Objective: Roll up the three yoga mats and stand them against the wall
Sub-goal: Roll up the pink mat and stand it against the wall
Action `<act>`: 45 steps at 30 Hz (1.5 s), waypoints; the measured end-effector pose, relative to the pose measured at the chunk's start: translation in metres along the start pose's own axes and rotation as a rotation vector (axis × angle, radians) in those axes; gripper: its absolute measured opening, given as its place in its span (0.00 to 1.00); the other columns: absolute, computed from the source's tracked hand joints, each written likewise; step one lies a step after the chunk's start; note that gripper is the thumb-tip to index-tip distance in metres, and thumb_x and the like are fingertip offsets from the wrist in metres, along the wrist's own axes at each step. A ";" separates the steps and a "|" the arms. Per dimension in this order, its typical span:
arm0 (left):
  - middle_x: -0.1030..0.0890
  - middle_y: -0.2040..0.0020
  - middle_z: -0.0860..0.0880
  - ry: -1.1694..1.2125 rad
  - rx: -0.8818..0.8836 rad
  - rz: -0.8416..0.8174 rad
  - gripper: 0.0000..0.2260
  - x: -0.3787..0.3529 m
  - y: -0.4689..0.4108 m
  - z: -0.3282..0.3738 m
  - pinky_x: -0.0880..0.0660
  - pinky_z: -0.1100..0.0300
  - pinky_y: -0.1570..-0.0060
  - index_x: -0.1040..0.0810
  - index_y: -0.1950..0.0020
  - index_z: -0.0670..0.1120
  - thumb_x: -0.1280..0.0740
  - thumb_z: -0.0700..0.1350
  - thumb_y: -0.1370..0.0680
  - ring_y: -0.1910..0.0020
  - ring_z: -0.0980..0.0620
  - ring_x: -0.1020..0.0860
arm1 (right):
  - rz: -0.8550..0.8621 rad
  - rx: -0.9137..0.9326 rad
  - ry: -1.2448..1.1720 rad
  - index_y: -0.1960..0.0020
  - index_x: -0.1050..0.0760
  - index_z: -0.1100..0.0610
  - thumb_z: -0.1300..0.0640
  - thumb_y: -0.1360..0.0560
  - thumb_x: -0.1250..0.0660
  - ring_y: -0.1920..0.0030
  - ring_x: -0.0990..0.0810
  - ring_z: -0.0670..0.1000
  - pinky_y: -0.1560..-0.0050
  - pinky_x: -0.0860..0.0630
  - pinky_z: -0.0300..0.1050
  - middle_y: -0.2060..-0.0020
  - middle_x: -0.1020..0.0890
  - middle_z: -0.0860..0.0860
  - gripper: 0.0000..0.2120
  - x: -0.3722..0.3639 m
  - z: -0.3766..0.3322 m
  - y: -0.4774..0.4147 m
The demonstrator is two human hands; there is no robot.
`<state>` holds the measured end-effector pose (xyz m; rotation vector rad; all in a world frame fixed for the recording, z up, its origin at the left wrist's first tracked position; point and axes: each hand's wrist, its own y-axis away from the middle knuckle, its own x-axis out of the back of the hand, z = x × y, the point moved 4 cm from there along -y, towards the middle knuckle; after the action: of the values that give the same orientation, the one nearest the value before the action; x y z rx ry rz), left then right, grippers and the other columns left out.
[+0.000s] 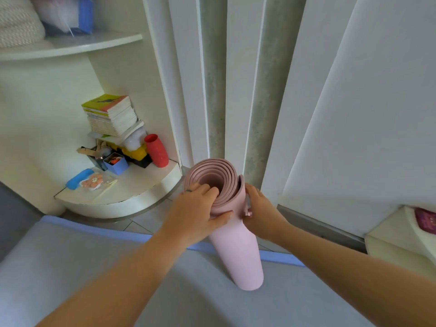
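while the pink mat (238,251) stands rolled and on end on the flat grey mat (70,256), near the wall (354,114), the left hand (198,208) has its grip closed over the top rim, fingers hooked inside, and the right hand (259,206) clasps the opposite side. this looks like the standing step, with at least 1 mat not yet rolled; next it wants leaning against the wall without the coil loosening

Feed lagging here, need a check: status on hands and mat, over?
Left hand, right hand gripping pink mat top. Rolled, standing on flat grey mat. Nothing between it and wall.
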<state>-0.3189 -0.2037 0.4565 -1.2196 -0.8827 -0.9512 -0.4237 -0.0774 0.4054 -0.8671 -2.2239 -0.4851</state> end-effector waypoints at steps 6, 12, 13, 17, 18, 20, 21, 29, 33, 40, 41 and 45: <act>0.23 0.63 0.49 0.051 -0.018 0.079 0.19 -0.002 0.006 -0.001 0.27 0.56 0.69 0.27 0.60 0.45 0.40 0.61 0.31 0.61 0.44 0.23 | -0.045 0.246 0.214 0.29 0.72 0.41 0.66 0.29 0.31 0.35 0.28 0.56 0.39 0.27 0.49 0.23 0.50 0.47 0.54 0.017 -0.031 0.013; 0.25 0.67 0.50 0.115 -0.134 0.175 0.17 0.004 -0.012 0.033 0.26 0.54 0.67 0.28 0.64 0.45 0.39 0.59 0.31 0.63 0.45 0.24 | 0.052 0.300 0.184 0.29 0.50 0.37 0.70 0.30 0.30 0.33 0.31 0.53 0.40 0.24 0.49 0.25 0.45 0.46 0.45 0.055 -0.018 0.040; 0.25 0.67 0.50 0.112 -0.155 0.184 0.17 0.004 -0.020 0.043 0.26 0.54 0.68 0.28 0.64 0.45 0.39 0.60 0.31 0.63 0.44 0.24 | 0.075 0.294 0.171 0.30 0.47 0.37 0.71 0.30 0.30 0.33 0.31 0.52 0.41 0.24 0.48 0.26 0.43 0.45 0.44 0.065 -0.012 0.045; 0.23 0.66 0.50 0.140 -0.233 0.199 0.19 -0.006 -0.062 0.099 0.26 0.54 0.67 0.25 0.62 0.45 0.40 0.61 0.30 0.62 0.45 0.23 | 0.168 0.271 0.228 0.28 0.42 0.41 0.70 0.29 0.30 0.34 0.30 0.50 0.45 0.22 0.45 0.28 0.39 0.46 0.40 0.123 0.027 0.068; 0.23 0.65 0.50 0.140 -0.244 0.198 0.19 -0.009 -0.072 0.114 0.26 0.55 0.67 0.25 0.61 0.45 0.41 0.61 0.30 0.61 0.45 0.23 | 0.188 0.256 0.254 0.27 0.41 0.43 0.69 0.29 0.30 0.35 0.29 0.52 0.45 0.22 0.45 0.28 0.38 0.47 0.39 0.137 0.038 0.073; 0.22 0.64 0.50 0.146 -0.258 0.185 0.20 -0.022 -0.095 0.152 0.25 0.54 0.66 0.24 0.60 0.45 0.42 0.62 0.29 0.59 0.46 0.23 | 0.232 0.221 0.316 0.26 0.40 0.47 0.68 0.28 0.30 0.36 0.27 0.55 0.44 0.22 0.48 0.28 0.38 0.50 0.37 0.169 0.066 0.083; 0.21 0.64 0.50 0.153 -0.260 0.177 0.20 -0.028 -0.105 0.169 0.25 0.54 0.66 0.24 0.60 0.45 0.42 0.61 0.29 0.59 0.45 0.23 | 0.250 0.204 0.342 0.26 0.40 0.49 0.67 0.28 0.30 0.36 0.27 0.56 0.43 0.23 0.50 0.27 0.38 0.51 0.36 0.183 0.080 0.087; 0.19 0.55 0.49 0.124 -0.220 0.078 0.24 -0.091 -0.174 0.307 0.26 0.53 0.58 0.23 0.53 0.46 0.49 0.63 0.28 0.53 0.46 0.23 | 0.442 0.054 0.372 0.25 0.41 0.51 0.68 0.25 0.34 0.34 0.28 0.59 0.37 0.28 0.49 0.26 0.39 0.54 0.34 0.259 0.204 0.118; 0.19 0.53 0.49 0.102 -0.194 0.038 0.24 -0.126 -0.191 0.351 0.26 0.51 0.54 0.23 0.51 0.47 0.48 0.64 0.28 0.51 0.47 0.24 | 0.571 -0.072 0.163 0.24 0.43 0.47 0.68 0.23 0.38 0.37 0.25 0.54 0.41 0.28 0.43 0.29 0.32 0.52 0.33 0.262 0.261 0.135; 0.21 0.54 0.47 0.057 -0.215 0.042 0.18 -0.161 -0.243 0.424 0.33 0.53 0.56 0.25 0.55 0.45 0.41 0.60 0.25 0.48 0.42 0.27 | 0.872 -0.486 -0.052 0.28 0.36 0.52 0.56 0.21 0.39 0.36 0.28 0.53 0.41 0.28 0.49 0.32 0.29 0.50 0.22 0.257 0.367 0.164; 0.22 0.53 0.47 0.048 -0.217 0.041 0.18 -0.164 -0.249 0.430 0.35 0.53 0.56 0.25 0.54 0.45 0.40 0.60 0.25 0.46 0.42 0.27 | 0.861 -0.597 0.025 0.31 0.32 0.53 0.55 0.22 0.38 0.34 0.31 0.54 0.39 0.30 0.49 0.32 0.30 0.51 0.20 0.253 0.385 0.174; 0.22 0.53 0.46 0.044 -0.235 0.069 0.18 -0.174 -0.261 0.442 0.36 0.53 0.57 0.26 0.54 0.45 0.38 0.61 0.25 0.45 0.42 0.28 | 0.718 -0.965 0.263 0.36 0.28 0.51 0.55 0.24 0.36 0.34 0.36 0.56 0.34 0.38 0.51 0.35 0.32 0.52 0.17 0.241 0.441 0.221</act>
<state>-0.6439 0.2300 0.4465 -1.4138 -0.7040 -1.0434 -0.6046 0.4286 0.2935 -1.8446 -1.2205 -1.2343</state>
